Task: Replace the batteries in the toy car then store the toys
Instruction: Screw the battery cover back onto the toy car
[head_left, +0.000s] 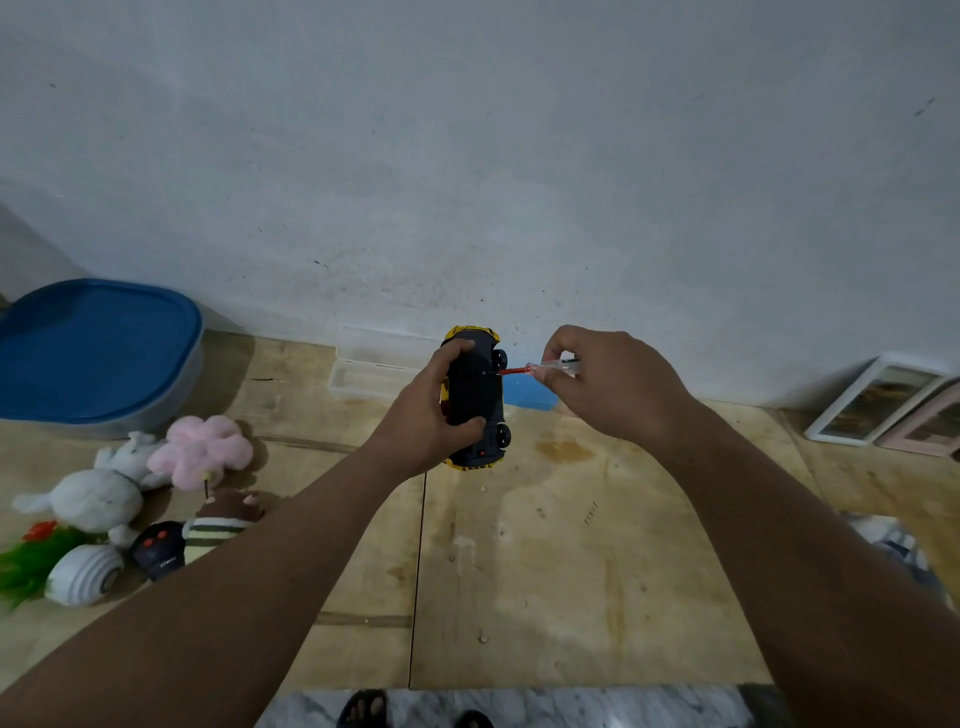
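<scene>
Up above the plywood table (545, 571), left hand (431, 410) wrapped around the yellow toy car (475, 400), dark underside turned toward the camera. Right hand (608, 384) pinching a clear-handled screwdriver (540, 369), red shaft set against the car's underside. Off to the left, plush toys (130, 478) and a remote control (156, 551) lying near a blue-lidded bin (98, 348).

I see two bare forearms with no sleeves, watch or rings on my left hand (436, 410) or right hand (618, 384); near the bottom edge, dark open-toed sandals (363, 706) cover my feet
</scene>
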